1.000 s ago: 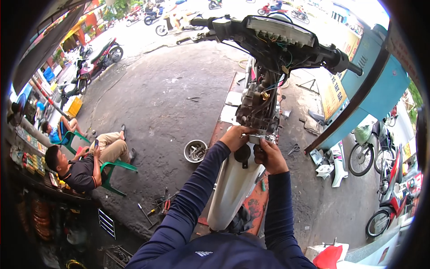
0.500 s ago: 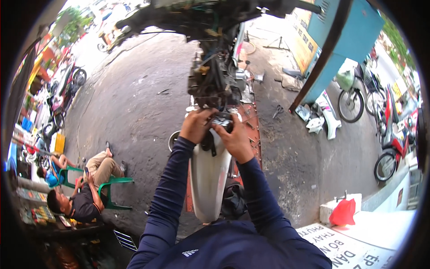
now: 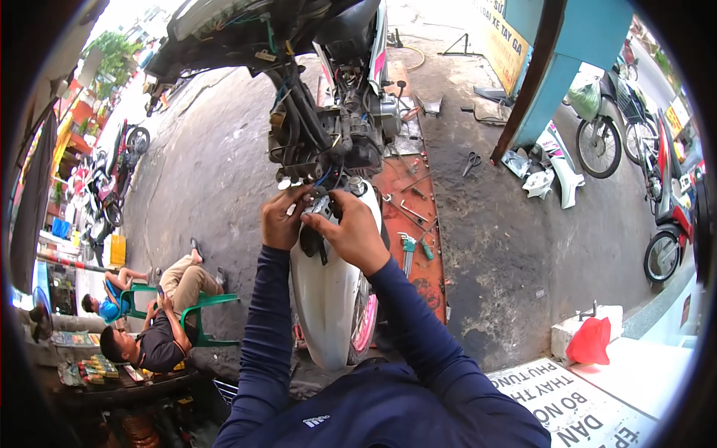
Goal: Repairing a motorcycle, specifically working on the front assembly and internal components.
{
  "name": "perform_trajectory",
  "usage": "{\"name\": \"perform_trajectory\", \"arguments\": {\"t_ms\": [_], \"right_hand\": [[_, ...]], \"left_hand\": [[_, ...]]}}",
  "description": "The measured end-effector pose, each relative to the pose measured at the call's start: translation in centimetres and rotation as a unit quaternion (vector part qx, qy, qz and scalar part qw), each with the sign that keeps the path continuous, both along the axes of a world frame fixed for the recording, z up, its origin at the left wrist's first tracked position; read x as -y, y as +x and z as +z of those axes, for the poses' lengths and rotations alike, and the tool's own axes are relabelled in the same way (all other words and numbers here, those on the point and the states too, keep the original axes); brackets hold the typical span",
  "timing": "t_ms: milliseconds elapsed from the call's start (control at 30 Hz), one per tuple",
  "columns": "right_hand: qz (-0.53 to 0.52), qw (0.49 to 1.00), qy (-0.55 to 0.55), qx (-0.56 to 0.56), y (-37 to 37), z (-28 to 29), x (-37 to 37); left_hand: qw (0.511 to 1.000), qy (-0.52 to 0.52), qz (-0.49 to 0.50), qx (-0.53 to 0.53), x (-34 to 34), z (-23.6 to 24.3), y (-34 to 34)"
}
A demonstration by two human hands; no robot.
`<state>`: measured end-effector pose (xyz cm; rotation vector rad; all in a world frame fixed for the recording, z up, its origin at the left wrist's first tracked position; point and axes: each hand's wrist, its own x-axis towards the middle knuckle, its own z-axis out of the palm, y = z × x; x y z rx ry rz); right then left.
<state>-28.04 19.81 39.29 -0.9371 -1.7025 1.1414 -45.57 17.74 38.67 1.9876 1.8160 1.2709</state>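
Note:
In front of me stands a motorbike stripped of its front panels, its bare frame and cables [image 3: 328, 134] exposed. Just above the white front mudguard [image 3: 321, 299], a small silver metal part with a black lower piece [image 3: 320, 205] is between my hands. My left hand [image 3: 284, 216] pinches it from the left, fingertips partly hidden behind it. From the other side my right hand [image 3: 357, 235] grips it, thumb lying across its front. Part of the pink-rimmed front wheel [image 3: 364, 321] shows beneath the mudguard.
A red metal platform [image 3: 426, 280] under the motorbike carries hex keys [image 3: 408, 250] and other tools. Scissors [image 3: 471, 163] lie on the ground to the right, near loose white fairing pieces [image 3: 560, 175]. At left a person sits on a green chair [image 3: 213, 300]. Parked motorbikes stand on both sides.
My hands have shifted left with the silver part. The mudguard sits further left and tilts more, and the front assembly has swung leftward. More of the platform's tools now show.

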Motion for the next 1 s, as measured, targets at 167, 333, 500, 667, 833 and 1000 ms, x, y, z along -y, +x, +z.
{"name": "perform_trajectory", "arguments": {"t_ms": [167,333,500,667,833,1000], "right_hand": [[0.045,0.997,-0.018,-0.058,-2.4,-1.2,-0.7],[0.102,0.961,-0.128,-0.225,-3.7,-1.8,-0.5],[0.031,0.954,-0.185,-0.236,-3.8,-1.4,0.0],[0.014,0.969,-0.135,-0.206,-4.7,-1.0,0.0],[-0.04,0.992,-0.026,-0.115,-5.9,-1.5,0.3],[-0.066,0.995,-0.015,-0.076,-5.5,-1.7,0.5]], "left_hand": [[0.989,0.031,-0.014,0.141,-0.4,-2.5,-1.1],[0.981,-0.019,-0.013,0.194,-0.1,-2.6,-1.6],[0.978,0.015,-0.062,0.2,0.6,-1.9,-2.0],[0.97,0.016,-0.055,0.235,1.4,-1.7,-2.0],[0.956,0.054,-0.069,0.281,1.3,-1.9,-1.9],[0.951,0.052,-0.062,0.297,1.1,-2.0,-1.6]]}}
